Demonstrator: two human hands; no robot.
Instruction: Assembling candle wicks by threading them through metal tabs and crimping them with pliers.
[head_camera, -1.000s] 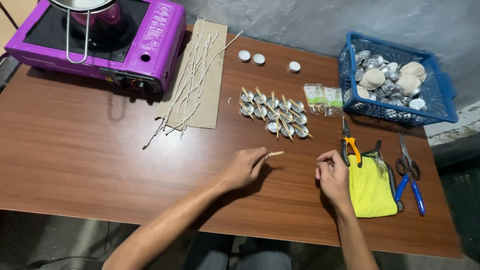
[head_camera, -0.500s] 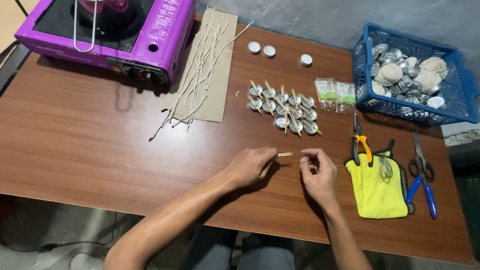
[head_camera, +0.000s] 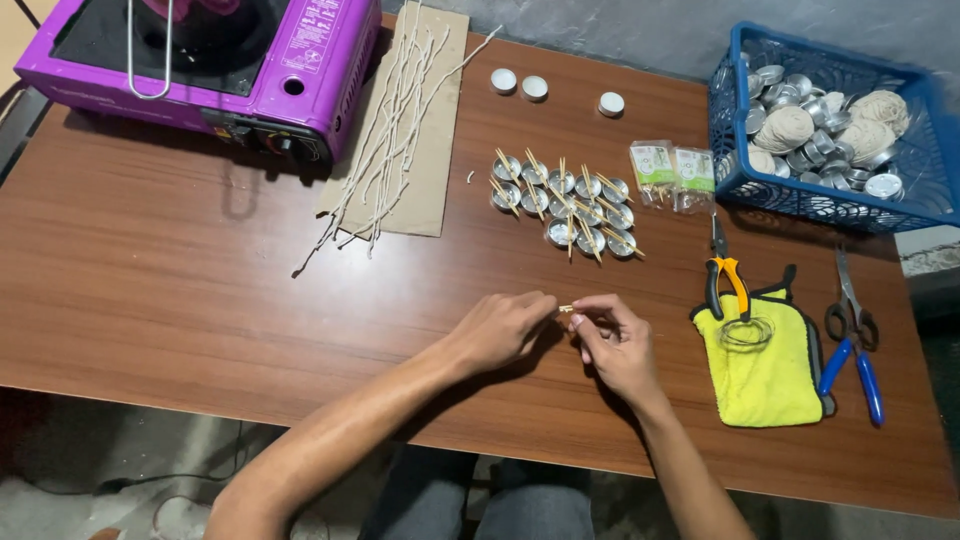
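A short wick piece (head_camera: 566, 308) is pinched between the fingertips of the left hand (head_camera: 505, 328) and the right hand (head_camera: 615, 343), just above the wooden surface (head_camera: 180, 300). Both sets of fingers are closed narrowly on it. Most of the piece is hidden by the fingertips; its far end cannot be made out.

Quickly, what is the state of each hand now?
Left hand: closed, pinching the small stick.
Right hand: closed, pinching the same stick's other end.

Hands (head_camera: 560, 325) now together on stick (head_camera: 566, 309)
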